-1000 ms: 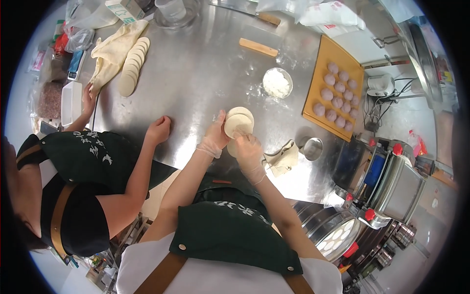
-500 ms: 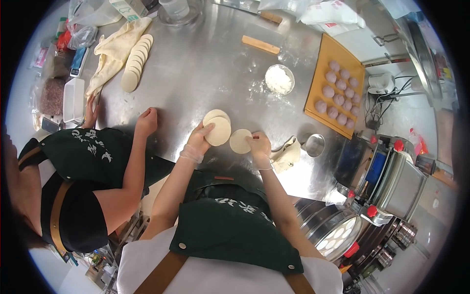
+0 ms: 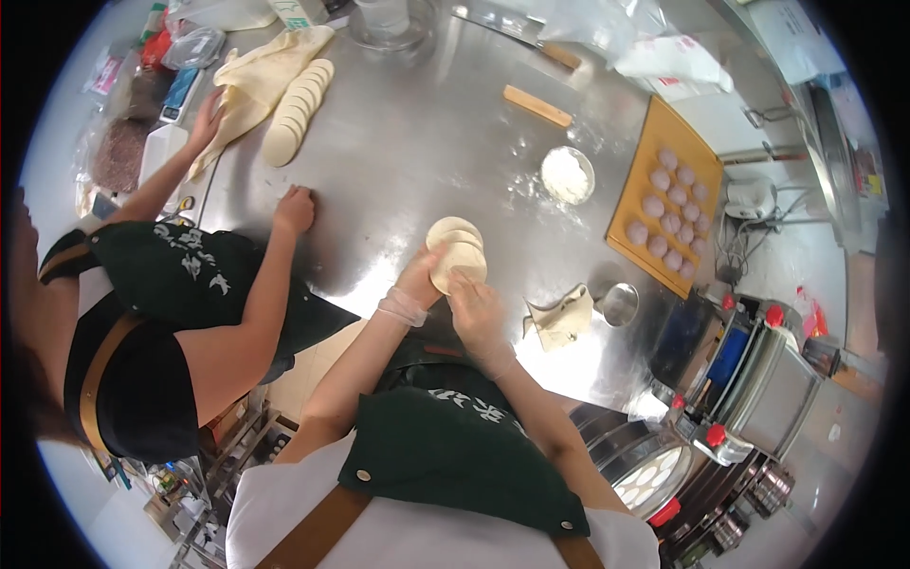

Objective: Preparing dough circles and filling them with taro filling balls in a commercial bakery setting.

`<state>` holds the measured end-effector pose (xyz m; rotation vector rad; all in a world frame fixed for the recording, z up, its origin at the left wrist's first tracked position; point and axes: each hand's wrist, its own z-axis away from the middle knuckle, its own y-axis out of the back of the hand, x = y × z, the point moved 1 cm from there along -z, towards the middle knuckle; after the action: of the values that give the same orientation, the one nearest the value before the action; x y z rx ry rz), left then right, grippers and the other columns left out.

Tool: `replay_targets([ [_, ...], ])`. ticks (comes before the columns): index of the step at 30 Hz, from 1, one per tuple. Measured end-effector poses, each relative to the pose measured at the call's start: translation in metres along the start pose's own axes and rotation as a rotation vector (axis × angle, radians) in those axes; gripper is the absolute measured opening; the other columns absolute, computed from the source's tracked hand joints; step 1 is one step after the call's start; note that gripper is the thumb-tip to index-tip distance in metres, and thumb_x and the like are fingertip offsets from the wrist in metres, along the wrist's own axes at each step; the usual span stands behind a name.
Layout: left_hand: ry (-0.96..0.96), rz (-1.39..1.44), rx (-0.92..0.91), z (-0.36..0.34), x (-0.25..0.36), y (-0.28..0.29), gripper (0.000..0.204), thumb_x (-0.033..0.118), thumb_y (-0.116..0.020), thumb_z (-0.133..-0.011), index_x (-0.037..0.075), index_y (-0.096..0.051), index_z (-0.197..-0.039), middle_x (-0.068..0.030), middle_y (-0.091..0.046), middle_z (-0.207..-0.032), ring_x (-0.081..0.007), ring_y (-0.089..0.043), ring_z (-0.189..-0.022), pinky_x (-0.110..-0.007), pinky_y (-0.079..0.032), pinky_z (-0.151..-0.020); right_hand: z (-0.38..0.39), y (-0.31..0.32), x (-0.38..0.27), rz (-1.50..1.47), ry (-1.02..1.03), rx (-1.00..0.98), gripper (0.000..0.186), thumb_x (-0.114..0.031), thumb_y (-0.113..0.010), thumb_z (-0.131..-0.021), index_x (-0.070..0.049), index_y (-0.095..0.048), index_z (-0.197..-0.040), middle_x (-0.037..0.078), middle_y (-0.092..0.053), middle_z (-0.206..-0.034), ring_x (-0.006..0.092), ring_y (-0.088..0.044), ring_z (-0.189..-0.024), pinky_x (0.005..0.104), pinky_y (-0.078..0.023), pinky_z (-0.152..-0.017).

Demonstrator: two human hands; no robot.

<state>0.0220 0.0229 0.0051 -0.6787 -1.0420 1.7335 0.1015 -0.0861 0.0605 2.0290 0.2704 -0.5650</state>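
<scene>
Several thin, pale dough rounds (image 3: 453,231) lie overlapped like a small fan in my left hand (image 3: 417,281), its thumb side against their left edge. My right hand (image 3: 477,311), slightly blurred, pinches the lower edge of the nearest dough round (image 3: 459,263) against the others. Both hands are just above the near edge of the steel table. To the right of my hands lies a crumpled pale piece (image 3: 561,319), dough or cloth, beside a round metal cutter or cup (image 3: 621,304). Farther off stands a bowl of white flour (image 3: 568,175).
At left a co-worker's hand (image 3: 208,119) touches a draped pale sheet (image 3: 248,88) beside a row of overlapping dough rounds (image 3: 296,112). A wooden-handled scraper (image 3: 537,105) lies at the back. Right are a yellow board (image 3: 632,213) with purple balls and a roller machine (image 3: 758,379).
My right hand has brought its single dough round left onto the rounds in my left hand. The co-worker's hand has moved up to the pale sheet. The whole view has shifted a little.
</scene>
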Motion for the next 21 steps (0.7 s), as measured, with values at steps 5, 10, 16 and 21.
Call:
replay_targets([
  [5,-0.189,-0.318,0.218,-0.018,0.016,0.010,0.053,-0.001,-0.062,-0.086,0.004,-0.038,-0.133,-0.0132,-0.054,-0.123,-0.0271,-0.056,-0.113,-0.042,-0.048,-0.097,-0.010,0.011,0.007,-0.208,-0.287,-0.215,0.034,-0.013,-0.070,-0.078,0.000,-0.062,-0.109,0.016,-0.067,-0.101,0.0331,-0.065,-0.091,0.0405,-0.052,-0.076],
  [10,-0.418,-0.412,0.375,-0.051,0.122,0.010,0.050,-0.003,-0.060,-0.086,0.006,-0.041,-0.131,-0.0128,-0.055,-0.123,-0.0283,-0.059,-0.110,-0.045,-0.053,-0.091,0.001,0.029,0.025,-0.222,-0.416,-0.121,0.034,-0.009,-0.066,-0.083,-0.001,-0.060,-0.115,0.016,-0.066,-0.107,0.0305,-0.065,-0.095,0.0373,-0.052,-0.080],
  [16,-0.684,-0.711,0.344,-0.111,0.273,-0.003,0.055,0.000,-0.061,-0.085,0.007,-0.039,-0.135,-0.0100,-0.057,-0.119,-0.0258,-0.059,-0.107,-0.039,-0.052,-0.088,0.036,0.044,0.041,-0.237,-0.641,-0.101,0.033,-0.003,-0.061,-0.086,0.000,-0.057,-0.119,0.014,-0.066,-0.110,0.0220,-0.066,-0.091,0.0318,-0.052,-0.077],
  [21,-0.478,-1.227,0.387,-0.179,0.361,0.002,0.050,0.005,-0.059,-0.087,0.007,-0.042,-0.134,-0.0086,-0.061,-0.112,-0.0233,-0.059,-0.103,-0.035,-0.051,-0.082,0.063,0.043,0.037,-0.157,-0.760,-0.104,0.032,-0.001,-0.060,-0.086,-0.001,-0.058,-0.117,0.013,-0.068,-0.105,0.0193,-0.066,-0.076,0.0300,-0.053,-0.070],
])
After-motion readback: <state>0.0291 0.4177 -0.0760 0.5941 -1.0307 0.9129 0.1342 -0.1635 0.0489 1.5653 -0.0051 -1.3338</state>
